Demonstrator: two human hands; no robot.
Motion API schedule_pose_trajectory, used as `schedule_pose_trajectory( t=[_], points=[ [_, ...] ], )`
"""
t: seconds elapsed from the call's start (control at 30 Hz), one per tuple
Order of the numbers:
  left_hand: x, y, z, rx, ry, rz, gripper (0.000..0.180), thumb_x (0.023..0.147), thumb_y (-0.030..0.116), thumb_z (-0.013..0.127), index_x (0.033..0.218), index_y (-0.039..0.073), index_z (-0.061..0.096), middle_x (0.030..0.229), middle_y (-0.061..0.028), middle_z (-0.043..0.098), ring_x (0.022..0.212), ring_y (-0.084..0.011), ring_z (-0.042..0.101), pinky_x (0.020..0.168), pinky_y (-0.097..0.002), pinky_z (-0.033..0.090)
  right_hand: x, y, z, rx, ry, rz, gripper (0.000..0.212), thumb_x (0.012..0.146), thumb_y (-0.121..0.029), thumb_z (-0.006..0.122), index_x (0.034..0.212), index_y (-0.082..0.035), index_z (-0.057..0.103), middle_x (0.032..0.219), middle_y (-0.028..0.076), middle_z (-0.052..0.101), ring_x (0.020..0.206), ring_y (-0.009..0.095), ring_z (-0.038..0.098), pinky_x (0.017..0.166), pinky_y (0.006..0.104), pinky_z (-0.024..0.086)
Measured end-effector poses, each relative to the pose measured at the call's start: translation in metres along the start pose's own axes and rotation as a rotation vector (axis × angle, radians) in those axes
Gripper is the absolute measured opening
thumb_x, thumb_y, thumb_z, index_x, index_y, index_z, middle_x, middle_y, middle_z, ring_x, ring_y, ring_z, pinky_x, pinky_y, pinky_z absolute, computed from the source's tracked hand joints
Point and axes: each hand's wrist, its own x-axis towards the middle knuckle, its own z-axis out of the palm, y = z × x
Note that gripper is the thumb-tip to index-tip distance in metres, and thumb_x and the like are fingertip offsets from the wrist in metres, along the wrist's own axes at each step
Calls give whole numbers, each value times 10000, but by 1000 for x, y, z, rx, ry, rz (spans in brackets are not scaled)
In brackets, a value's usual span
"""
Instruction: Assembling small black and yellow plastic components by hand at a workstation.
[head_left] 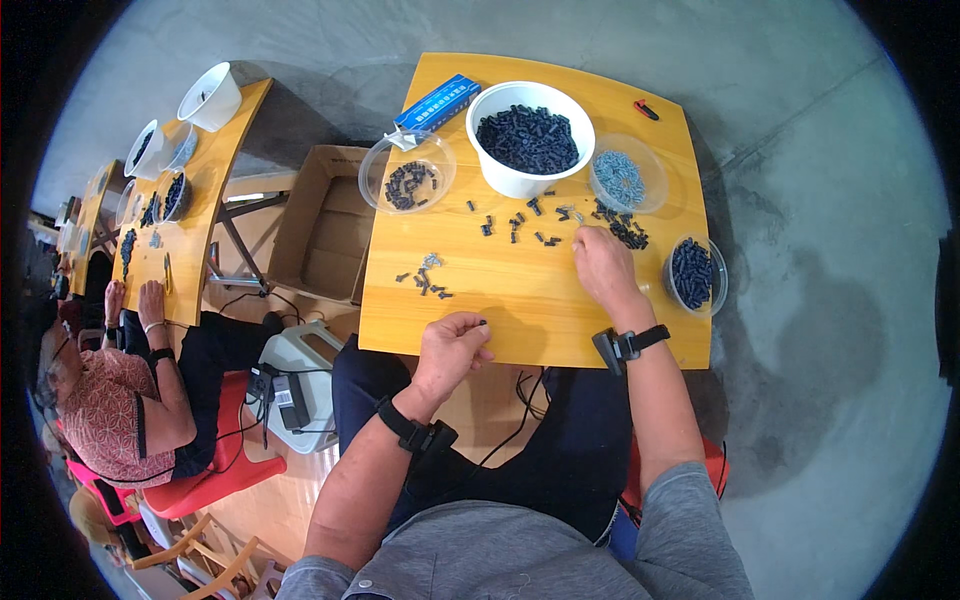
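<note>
My left hand [452,350] is at the near edge of the yellow table [540,330]. Between its thumb and forefinger is a small black plastic piece [483,322]. My right hand [604,264] reaches over the table with its fingers pinched downward. The fingertips are beside a few silver screws [568,214]; whether they grip one is hidden. Loose black pieces [516,226] lie in front of a large white tub [486,165] filled with more of them. Left of centre, a little group of silver screws [431,261] lies against several black pieces [424,285].
Round clear containers hold black pieces [692,273], silver screws [619,180] and assembled-looking dark pieces [408,187]. A blue box [440,103] and a red-and-black tool [646,110] lie farther back. An open cardboard box [325,220] stands left; beyond it a co-worker [130,400] sits at another table.
</note>
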Motion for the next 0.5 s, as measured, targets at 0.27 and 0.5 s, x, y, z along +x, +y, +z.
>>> schedule_pose_trajectory(
  t=[0.27,0.5],
  points=[
    [-3,4,0,4,-7,-8,197,870,96,584,1013,-40,586,793,-64,620,618,-125,624,508,-219,476,-1,-20,-20,217,262,-80,144,811,-68,561,943,-10,557,880,185,594,811,379,581,704,445,464],
    [-2,5,0,13,-10,-2,211,870,97,581,1026,-45,583,790,-70,621,620,-128,624,512,-223,482,-13,12,3,108,216,-56,199,788,-32,566,987,-13,570,889,188,599,811,378,584,716,434,477]
  ],
)
